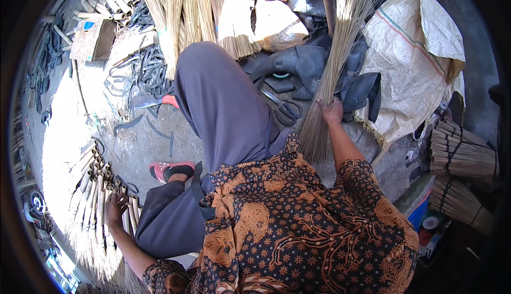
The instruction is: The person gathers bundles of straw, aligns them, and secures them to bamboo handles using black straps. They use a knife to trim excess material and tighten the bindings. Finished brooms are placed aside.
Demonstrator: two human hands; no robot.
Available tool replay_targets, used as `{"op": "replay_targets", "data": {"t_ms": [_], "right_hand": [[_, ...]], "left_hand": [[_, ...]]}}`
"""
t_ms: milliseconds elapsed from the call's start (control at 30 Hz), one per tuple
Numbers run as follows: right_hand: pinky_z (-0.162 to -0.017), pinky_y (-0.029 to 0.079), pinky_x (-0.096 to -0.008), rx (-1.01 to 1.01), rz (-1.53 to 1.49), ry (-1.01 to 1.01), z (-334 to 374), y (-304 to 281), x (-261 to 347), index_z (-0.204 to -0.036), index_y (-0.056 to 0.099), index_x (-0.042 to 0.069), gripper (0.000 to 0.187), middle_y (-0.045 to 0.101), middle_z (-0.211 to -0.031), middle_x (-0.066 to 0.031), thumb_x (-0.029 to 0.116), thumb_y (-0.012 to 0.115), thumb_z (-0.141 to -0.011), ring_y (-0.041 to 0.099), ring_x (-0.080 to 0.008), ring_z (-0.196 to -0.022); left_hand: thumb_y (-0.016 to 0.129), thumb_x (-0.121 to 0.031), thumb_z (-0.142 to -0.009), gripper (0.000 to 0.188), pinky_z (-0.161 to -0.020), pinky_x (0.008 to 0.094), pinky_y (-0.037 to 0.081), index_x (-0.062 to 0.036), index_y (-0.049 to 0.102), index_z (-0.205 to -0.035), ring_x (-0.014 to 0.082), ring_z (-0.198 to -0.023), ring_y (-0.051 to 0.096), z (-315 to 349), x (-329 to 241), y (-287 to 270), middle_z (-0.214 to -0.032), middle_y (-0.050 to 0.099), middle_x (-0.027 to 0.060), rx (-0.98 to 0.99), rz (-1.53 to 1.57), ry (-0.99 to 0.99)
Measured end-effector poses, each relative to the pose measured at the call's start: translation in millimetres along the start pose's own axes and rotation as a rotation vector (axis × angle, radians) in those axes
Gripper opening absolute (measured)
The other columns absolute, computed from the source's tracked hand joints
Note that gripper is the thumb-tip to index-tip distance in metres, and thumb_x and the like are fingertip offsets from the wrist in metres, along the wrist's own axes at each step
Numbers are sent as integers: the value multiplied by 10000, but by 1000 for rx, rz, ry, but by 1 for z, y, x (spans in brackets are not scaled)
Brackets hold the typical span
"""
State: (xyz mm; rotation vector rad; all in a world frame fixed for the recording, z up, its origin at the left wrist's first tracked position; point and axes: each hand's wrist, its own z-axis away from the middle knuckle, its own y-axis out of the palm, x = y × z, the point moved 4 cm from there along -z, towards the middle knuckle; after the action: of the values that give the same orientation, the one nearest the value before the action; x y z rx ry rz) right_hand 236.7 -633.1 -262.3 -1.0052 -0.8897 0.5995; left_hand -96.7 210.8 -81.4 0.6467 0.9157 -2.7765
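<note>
My right hand point(331, 112) is closed on a long bundle of thin palm-rib sticks point(340, 43), which leans upright at my right side with its wider end low. Over on the left, my left hand point(116, 209) rests against a pile of bamboo tubes point(95, 187) with bristle ends spread below them. Its fingers look apart and slightly curved, with nothing visible held in them. Scissors with dark handles point(286, 111) lie on the floor between my knee and the bundle. A knife with a red handle point(157, 100) lies left of my knee.
More loose stick bundles point(191, 11) stand ahead of me. Black rubber strips point(146, 67) lie in a tangle at the far left. A white woven sack point(407, 54) and dark rubber sheets point(303, 62) are at the right, with tied stick bundles point(462, 150) beyond.
</note>
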Motion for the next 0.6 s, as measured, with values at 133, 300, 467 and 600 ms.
{"op": "replay_targets", "data": {"t_ms": [133,300,467,600], "right_hand": [[-966,529,-410,65,-200,-43,-8,1,-20,-1176,702,-39,550,746,-1130,-241,398,818,-862,725,-346,-1072],[-934,540,-406,24,-267,-36,-13,7,-38,-1176,690,-46,477,762,-1088,-221,327,787,-894,739,-338,-1032],[-917,544,-408,-13,-201,-105,-20,16,-30,-1158,697,-46,462,770,-1061,-206,321,786,-891,746,-337,-1007],[-915,543,-397,-8,-195,-61,-14,12,-18,-1122,714,-46,457,773,-1049,-201,339,788,-887,749,-321,-995]], "left_hand": [[544,-550,-1045,671,-975,433,521,-83,492,-1524,286,-1188,673,-2,2,-1,-1430,632,166,9,37,3],[581,-573,-1026,706,-949,420,522,-72,490,-1515,271,-1168,679,-7,8,-3,-1416,639,161,19,49,2],[593,-584,-1018,725,-927,407,526,-71,487,-1519,267,-1154,686,-6,9,-4,-1396,654,159,-2,50,13],[572,-561,-1033,695,-913,407,545,-76,493,-1524,257,-1133,687,-4,10,-5,-1404,649,166,2,49,15]]}}
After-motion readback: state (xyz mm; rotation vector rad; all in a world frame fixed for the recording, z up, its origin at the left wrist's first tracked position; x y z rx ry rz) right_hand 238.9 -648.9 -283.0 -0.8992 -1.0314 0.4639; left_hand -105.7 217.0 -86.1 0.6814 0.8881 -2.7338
